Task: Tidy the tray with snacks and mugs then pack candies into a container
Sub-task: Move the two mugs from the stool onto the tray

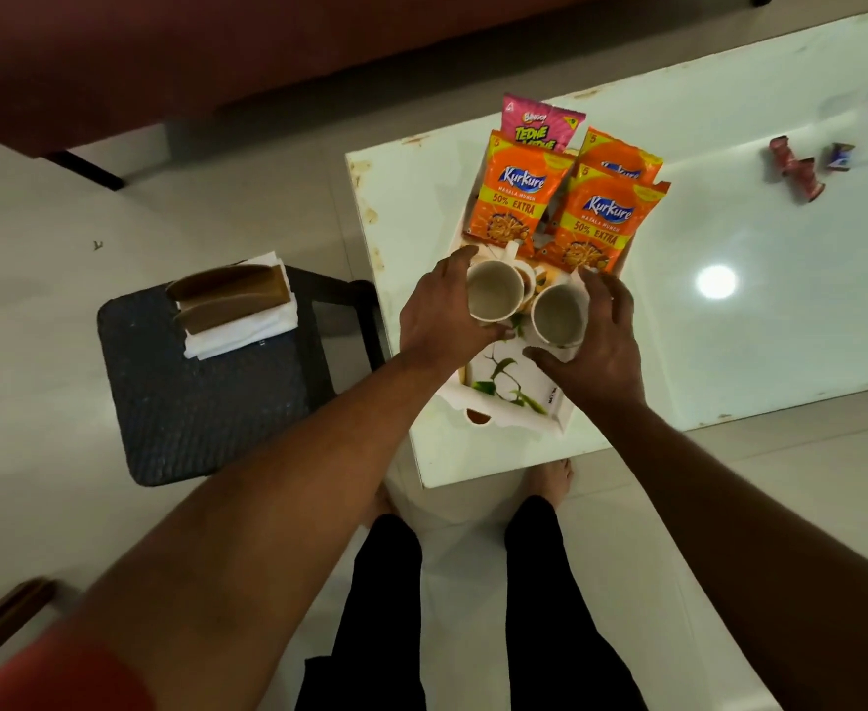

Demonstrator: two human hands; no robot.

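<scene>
Head view: left hand (439, 310) grips left mug (493, 292), right hand (601, 341) right mug (557, 315), covering their sides.

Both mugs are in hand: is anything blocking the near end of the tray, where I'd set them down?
Nothing visible does. The near end of the tray, just below the left mug and right mug, shows only its leaf print. The snack packets lie at the far end, beyond both mugs.

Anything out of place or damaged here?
A few wrapped candies lie loose on the table, apart from the tray. The table edge beside the tray has brownish chipped spots. Left mug and right mug are upright, nothing spilled.
</scene>
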